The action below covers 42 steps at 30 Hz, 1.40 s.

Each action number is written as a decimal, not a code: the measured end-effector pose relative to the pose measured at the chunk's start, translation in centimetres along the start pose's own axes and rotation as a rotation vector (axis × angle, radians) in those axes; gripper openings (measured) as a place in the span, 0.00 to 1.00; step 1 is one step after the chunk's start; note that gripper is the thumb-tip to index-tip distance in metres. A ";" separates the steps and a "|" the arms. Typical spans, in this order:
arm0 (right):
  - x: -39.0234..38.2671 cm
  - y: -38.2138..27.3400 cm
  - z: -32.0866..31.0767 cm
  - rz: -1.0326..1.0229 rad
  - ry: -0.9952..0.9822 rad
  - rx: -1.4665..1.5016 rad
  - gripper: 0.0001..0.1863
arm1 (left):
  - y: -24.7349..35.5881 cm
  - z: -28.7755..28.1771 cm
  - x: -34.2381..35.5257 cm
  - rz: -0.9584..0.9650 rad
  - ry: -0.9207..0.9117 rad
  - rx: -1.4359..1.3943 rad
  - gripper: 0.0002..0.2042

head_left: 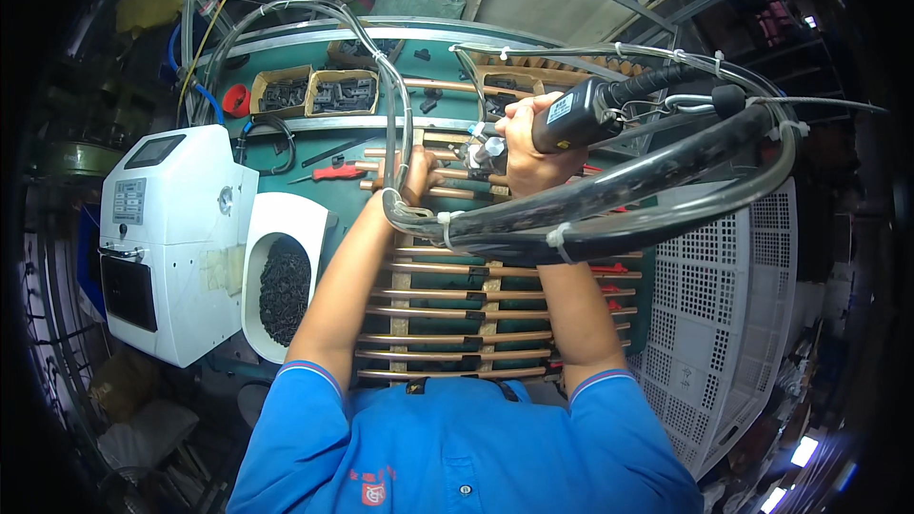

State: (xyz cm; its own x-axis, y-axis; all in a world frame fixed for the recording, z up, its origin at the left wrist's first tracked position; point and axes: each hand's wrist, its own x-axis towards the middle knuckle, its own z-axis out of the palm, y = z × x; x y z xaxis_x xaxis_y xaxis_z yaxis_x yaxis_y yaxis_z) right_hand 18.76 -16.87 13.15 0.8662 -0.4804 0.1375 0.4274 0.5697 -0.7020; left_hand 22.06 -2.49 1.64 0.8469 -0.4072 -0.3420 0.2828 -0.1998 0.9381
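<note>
My right hand (530,154) grips a hanging black tool (578,114) with a silver nose and a bundle of hoses (666,178). My left hand (416,171) is at the copper tubes (457,334) near the far end of the row, just left of the tool's nose. Its fingers are bent and partly hidden by a hose, so what they hold is unclear. The tubes lie crosswise on wooden strips, with small black pieces and red clips on them. A red-handled screwdriver (335,172) lies left of my left hand.
A white machine (167,253) and a white bowl (261,224) of small black parts stand at left. Cardboard boxes (342,95) of black parts and a red funnel (237,101) are at the back, among metal rails (314,123). A white plastic crate (714,324) is at right.
</note>
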 end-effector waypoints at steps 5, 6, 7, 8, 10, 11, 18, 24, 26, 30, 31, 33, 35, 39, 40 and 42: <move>-0.4 0.2 1.2 -0.043 0.004 -0.233 0.14 | 0.1 -1.2 -0.6 0.273 0.041 0.082 0.21; -0.2 0.7 -0.2 0.069 0.025 -0.129 0.14 | -1.3 -1.1 0.3 0.339 0.018 0.142 0.16; -0.3 1.5 -0.5 0.043 -0.024 -0.142 0.15 | -2.8 -1.4 1.4 0.404 0.007 0.242 0.12; -0.3 2.1 -0.9 0.011 -0.068 -0.154 0.15 | -4.3 -1.5 2.3 0.462 0.001 0.311 0.09; -0.2 2.7 -0.5 -0.273 -0.172 -0.534 0.16 | -6.5 -1.6 3.3 0.447 -0.015 0.308 0.07; 0.4 2.4 -0.6 -0.337 -0.263 -0.641 0.14 | -7.7 -1.7 4.2 0.345 -0.033 0.195 0.07; 1.6 -5.4 1.1 -0.462 -0.180 -0.641 0.13 | -3.4 1.0 -0.9 0.237 0.162 1.047 0.14; 0.0 -7.9 4.7 -0.450 -0.089 -0.653 0.09 | -4.5 4.6 -0.7 0.555 0.178 0.867 0.13; 0.5 -6.8 1.9 -0.502 -0.086 -0.748 0.08 | -3.7 4.7 -0.4 0.555 0.053 0.859 0.12; -1.6 -6.0 2.9 -0.509 -0.119 -0.683 0.09 | -3.1 4.6 -0.6 0.537 0.019 0.884 0.10; -1.5 -5.3 1.8 -0.497 -0.139 -0.700 0.09 | -4.3 4.6 -0.2 0.589 0.086 1.020 0.10; -1.3 -4.2 -0.3 -0.481 -0.152 -0.745 0.11 | -5.3 4.7 0.9 0.558 0.044 0.843 0.14; -1.3 -3.5 -1.5 -0.471 -0.138 -0.799 0.12 | -5.4 4.9 0.9 0.373 -0.036 0.907 0.18; -1.5 -2.3 -2.6 -0.407 -0.049 -0.685 0.17 | -6.7 4.7 0.9 0.489 0.054 0.896 0.22; -1.4 -2.0 -3.0 -0.412 -0.044 -0.672 0.20 | -6.4 4.5 1.2 0.398 -0.046 0.895 0.23; -1.7 -1.6 -3.2 -0.459 -0.064 -0.705 0.18 | -5.5 4.8 1.0 0.320 -0.117 0.854 0.20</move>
State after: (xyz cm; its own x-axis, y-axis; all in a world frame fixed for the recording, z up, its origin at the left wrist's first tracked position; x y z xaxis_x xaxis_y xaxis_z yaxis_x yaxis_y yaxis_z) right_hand 15.81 -19.09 11.83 0.6681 -0.5114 0.5404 0.4973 -0.2332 -0.8356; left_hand 19.20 -6.05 -4.07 0.7636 -0.6345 -0.1200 -0.4253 -0.6339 0.6460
